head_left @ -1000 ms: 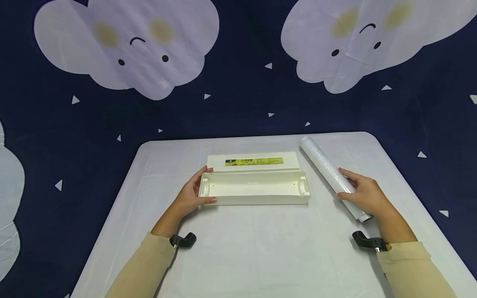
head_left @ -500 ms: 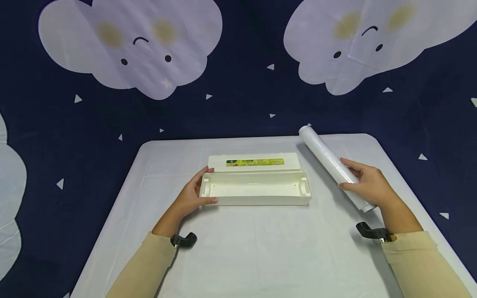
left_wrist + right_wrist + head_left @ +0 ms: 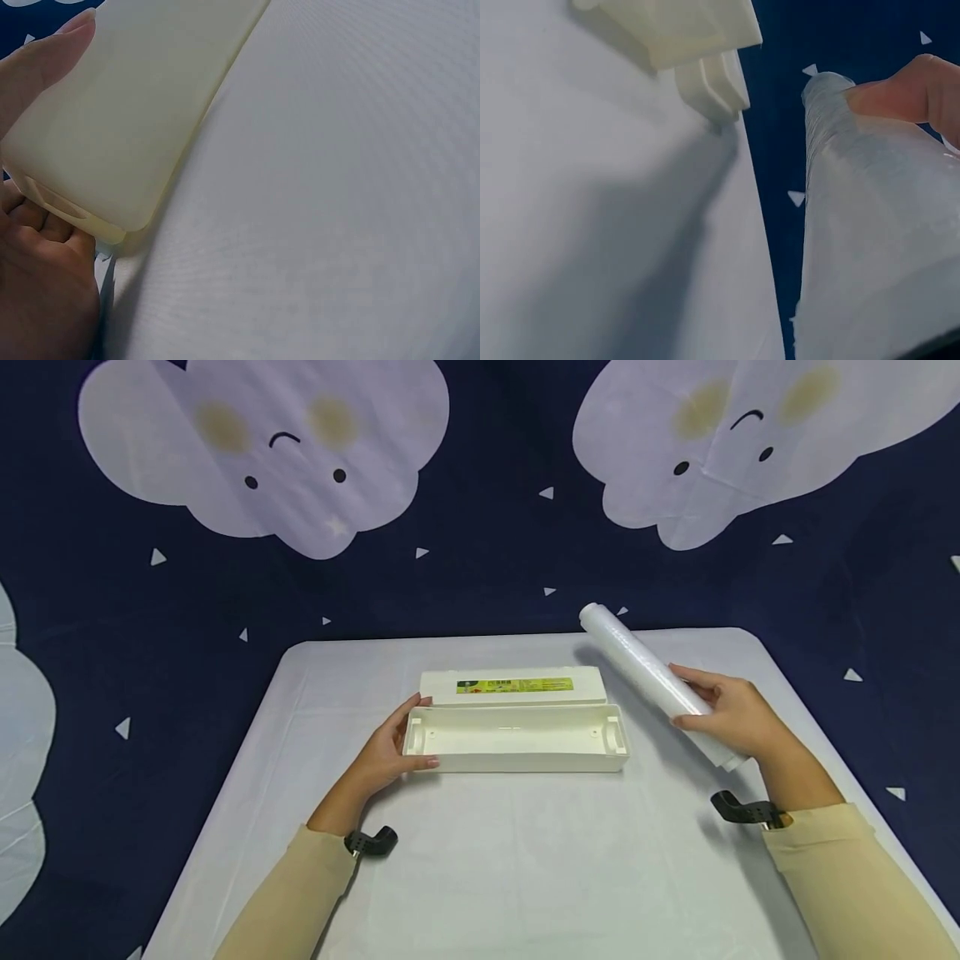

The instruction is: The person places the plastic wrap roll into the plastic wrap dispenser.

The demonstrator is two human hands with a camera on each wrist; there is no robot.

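A long white plastic-wrap dispenser box (image 3: pixel 517 763) lies on the table with its lid (image 3: pixel 517 698) folded back, a yellow-green label on it. Nothing lies inside the box. My left hand (image 3: pixel 382 753) grips the box's left end, thumb along the front wall and fingers behind. The left wrist view shows that thumb on the box (image 3: pixel 112 120). To the right, my right hand (image 3: pixel 738 718) holds a roll of cling film (image 3: pixel 637 667) near its lower end, raised off the table and slanting up to the left. In the right wrist view a finger lies on the roll (image 3: pixel 877 217).
A white cloth covers the table (image 3: pixel 517 860), which has rounded far corners. Behind it hangs a dark blue backdrop (image 3: pixel 495 585) with clouds and small triangles. A black wrist mount (image 3: pixel 371 842) sits on each forearm.
My right hand has lifted the cling film roll off the table and moved it up, then slightly left. The left hand and the box stay in place.
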